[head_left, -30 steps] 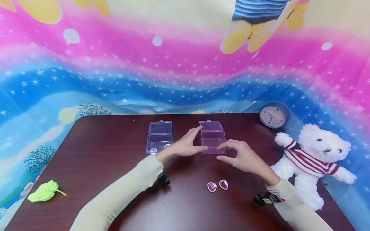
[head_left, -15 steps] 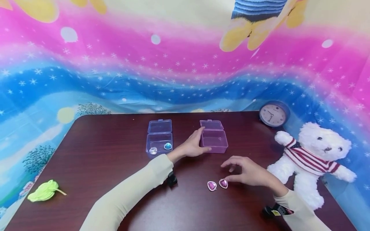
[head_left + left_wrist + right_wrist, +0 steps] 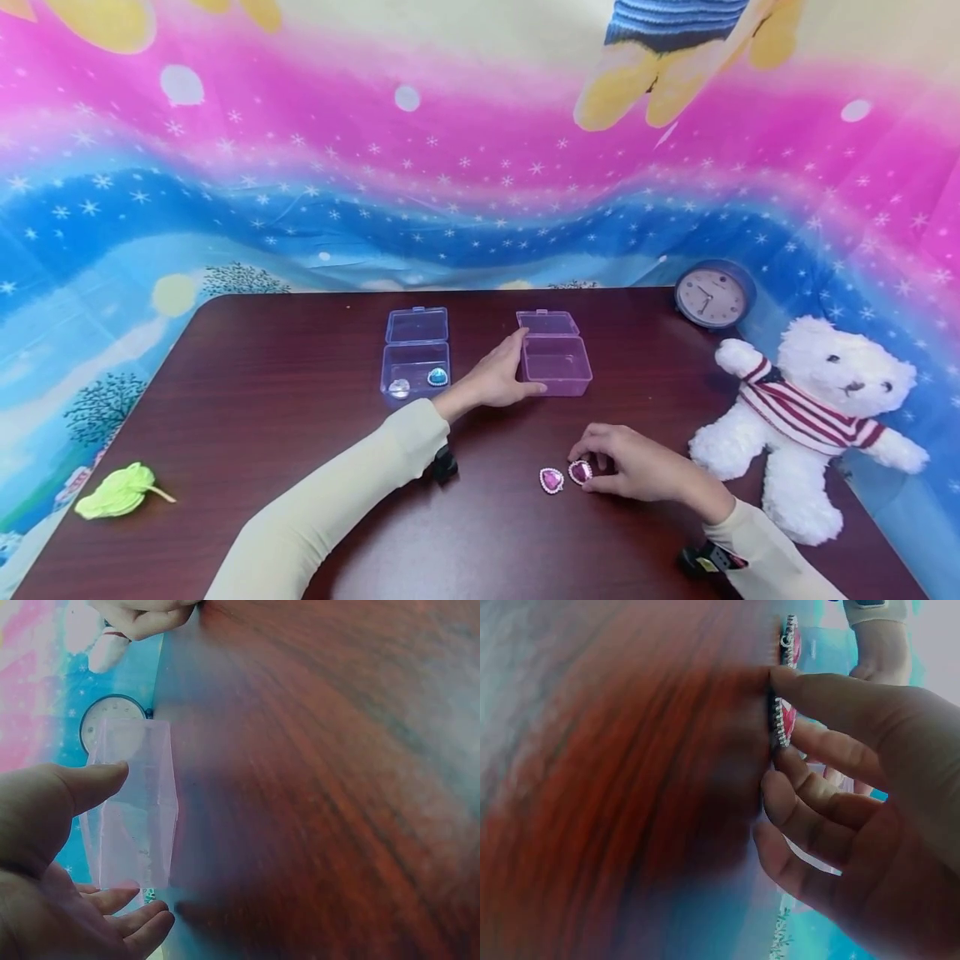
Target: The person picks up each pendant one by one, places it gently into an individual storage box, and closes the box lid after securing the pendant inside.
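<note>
In the head view, the left hand (image 3: 495, 375) lies with fingers spread and relaxed against the near side of an open, translucent pink plastic box (image 3: 558, 388), gripping nothing firmly. The right hand (image 3: 637, 462) pinches a magenta heart-shaped gem with a pale beaded rim (image 3: 581, 472) on the dark reddish-brown wooden tabletop (image 3: 262, 400); a matching heart (image 3: 551, 480) lies just beyond its fingertips. The work looks partway along: beyond the left wrist, an open, translucent blue plastic box (image 3: 414, 360) already contains a clear gem (image 3: 399, 388) and a blue gem with a beaded rim (image 3: 438, 377), whereas the pink one shows no gem inside and both hearts remain out. Past the right hand, a round blue-rimmed clock (image 3: 708, 297) carries dial print too small to read. The left wrist view shows the thumb across the pink box, with no lettering legible. The right wrist view shows the pinched heart between thumb and fingers, its rim unmarked by any readable writing.
</note>
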The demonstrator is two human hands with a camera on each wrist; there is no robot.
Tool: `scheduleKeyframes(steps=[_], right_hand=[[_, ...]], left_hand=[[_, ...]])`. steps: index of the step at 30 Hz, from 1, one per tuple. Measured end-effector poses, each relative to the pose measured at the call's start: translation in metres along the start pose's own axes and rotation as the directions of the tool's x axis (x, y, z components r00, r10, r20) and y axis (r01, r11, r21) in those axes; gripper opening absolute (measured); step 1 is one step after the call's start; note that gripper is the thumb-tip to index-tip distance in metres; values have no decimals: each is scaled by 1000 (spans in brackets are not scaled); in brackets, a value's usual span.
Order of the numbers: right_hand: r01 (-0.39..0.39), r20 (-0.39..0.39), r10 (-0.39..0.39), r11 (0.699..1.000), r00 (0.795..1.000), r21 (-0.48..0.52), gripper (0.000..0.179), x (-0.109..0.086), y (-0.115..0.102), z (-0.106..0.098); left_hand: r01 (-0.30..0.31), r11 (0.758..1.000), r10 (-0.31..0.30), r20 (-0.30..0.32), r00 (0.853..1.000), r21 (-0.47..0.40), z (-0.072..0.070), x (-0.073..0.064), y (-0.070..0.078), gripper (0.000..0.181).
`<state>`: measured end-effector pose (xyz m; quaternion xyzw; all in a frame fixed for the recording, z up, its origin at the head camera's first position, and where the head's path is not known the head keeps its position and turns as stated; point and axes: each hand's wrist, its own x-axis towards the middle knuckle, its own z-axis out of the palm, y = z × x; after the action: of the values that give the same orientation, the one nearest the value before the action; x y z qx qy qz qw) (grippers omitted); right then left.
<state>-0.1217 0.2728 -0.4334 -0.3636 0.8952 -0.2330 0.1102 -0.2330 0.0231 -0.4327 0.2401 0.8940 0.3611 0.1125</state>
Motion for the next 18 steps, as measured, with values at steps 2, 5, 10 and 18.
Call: scheduleKeyframes(steps=[2, 5, 10, 18], right_hand=[[7, 3, -7, 998, 1000, -64, 22, 1, -2, -1], [5, 3, -4, 990, 1000, -140, 22, 0, -3, -2], [14, -12, -16, 990, 1000, -137, 22, 2, -1, -11], [-63, -181, 35, 986, 983, -152, 28, 33, 11, -59]], left_hand=[[2, 1000, -2, 4, 1000, 5, 0, 0, 0, 102], [6, 1000, -6, 10, 1000, 10, 0, 0, 0, 102], [6, 1000, -7, 19, 1000, 9, -1, 0, 0, 102], [16, 1000, -17, 24, 1000, 18, -1, 0, 0, 102]])
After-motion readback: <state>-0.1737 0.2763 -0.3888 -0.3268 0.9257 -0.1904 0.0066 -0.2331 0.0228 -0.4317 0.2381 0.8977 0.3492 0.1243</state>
